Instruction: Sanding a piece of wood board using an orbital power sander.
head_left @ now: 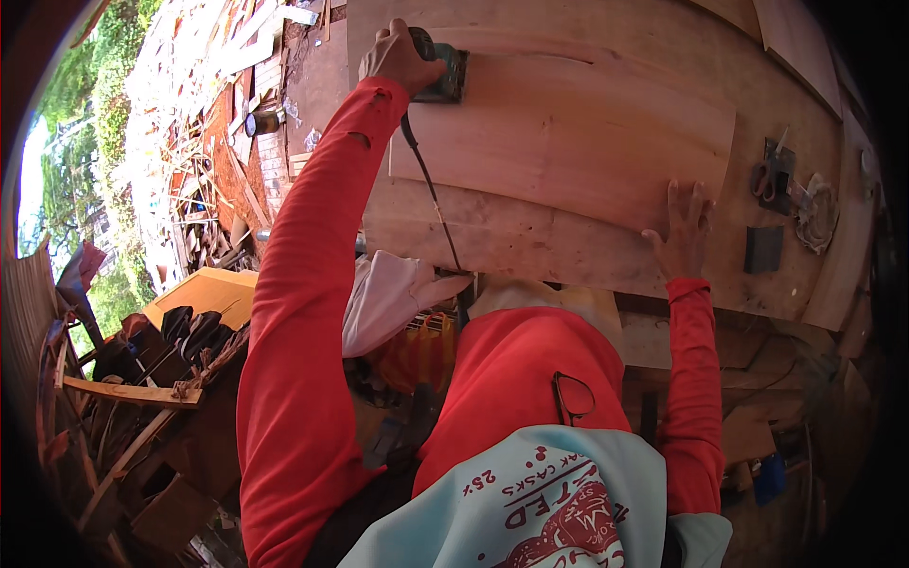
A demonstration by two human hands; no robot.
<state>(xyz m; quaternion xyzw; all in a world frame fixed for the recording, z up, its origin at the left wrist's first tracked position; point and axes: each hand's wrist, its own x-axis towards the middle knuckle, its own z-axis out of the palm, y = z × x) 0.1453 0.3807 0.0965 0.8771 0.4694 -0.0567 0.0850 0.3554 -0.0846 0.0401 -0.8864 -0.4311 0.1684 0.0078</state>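
Two hands: left [398,57] gripping green sander [443,71], right [684,227] open-palmed on plywood sheet [568,142], scissors [765,175] beside.

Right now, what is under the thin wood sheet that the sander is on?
The thin wood sheet lies on a bigger wooden board, which shows along its near edge. The right hand presses there. The surface directly beneath the sheet is covered, so it cannot be seen.

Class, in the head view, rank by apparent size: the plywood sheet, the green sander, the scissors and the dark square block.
1. plywood sheet
2. green sander
3. scissors and dark square block: they look alike, so unranked.
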